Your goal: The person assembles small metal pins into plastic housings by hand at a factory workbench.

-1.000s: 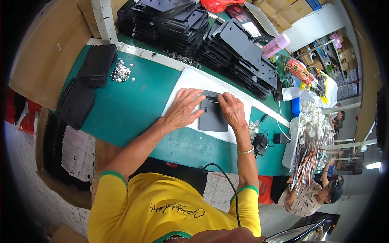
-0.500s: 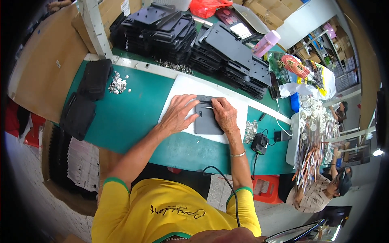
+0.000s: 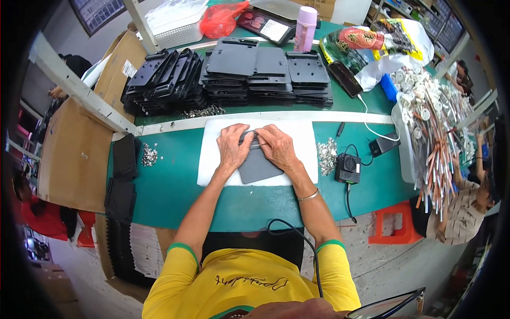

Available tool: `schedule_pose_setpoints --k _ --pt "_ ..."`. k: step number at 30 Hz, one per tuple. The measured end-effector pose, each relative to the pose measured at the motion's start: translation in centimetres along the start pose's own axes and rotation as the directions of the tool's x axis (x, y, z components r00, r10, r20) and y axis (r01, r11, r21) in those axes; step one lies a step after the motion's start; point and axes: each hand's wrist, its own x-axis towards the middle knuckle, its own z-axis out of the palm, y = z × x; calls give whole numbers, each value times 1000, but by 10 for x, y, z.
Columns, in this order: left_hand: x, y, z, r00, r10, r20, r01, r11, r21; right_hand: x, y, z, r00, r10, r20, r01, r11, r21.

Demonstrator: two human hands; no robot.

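My two hands work close together over the white sheet (image 3: 210,159), with little room between them, fingers bent and partly curled. My left hand (image 3: 232,147) has its fingertips and thumb at the far left end of the gray panel (image 3: 261,169); my right hand (image 3: 279,148) brings thumb and fingertips to the same end from the other side. Both touch the panel, but I cannot tell whether either is clamped on it. The panel is on the middle of the white sheet, turned askew: its long axis seems to run away from me, the far end leaning left and the plain near end facing me, slightly to the right. The sheet lies on the green desk (image 3: 164,194). Just right of the sheet is a heap of small metal pieces (image 3: 326,157), then a black box (image 3: 348,168) with a grille; farther right stands a white tub (image 3: 405,151) full of strips. Left of the sheet are another metal heap (image 3: 149,156) and two dark casings (image 3: 125,157). Beyond the sheet run a white rail (image 3: 287,115) and stacks of dark panels (image 3: 249,87).
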Motion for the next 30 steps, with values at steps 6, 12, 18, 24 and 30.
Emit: schedule_pose_setpoints --k 6,12,18,24,30 --pt "1 8 6 999 -29 -41 32 997 71 14 0 -29 969 206 -135 -172 959 227" --pt "4 -1 -5 999 -30 22 30 999 -41 19 -9 -46 916 396 -64 -340 852 398" --pt "2 -5 -12 987 79 138 -61 990 -129 9 -8 -33 962 266 60 -267 964 4" --pt "3 2 -13 987 138 80 -133 989 -64 0 -6 -19 943 313 116 -299 946 -125" --pt "6 5 -20 966 138 219 -99 979 -179 -3 -1 -20 907 391 160 -374 919 -125"
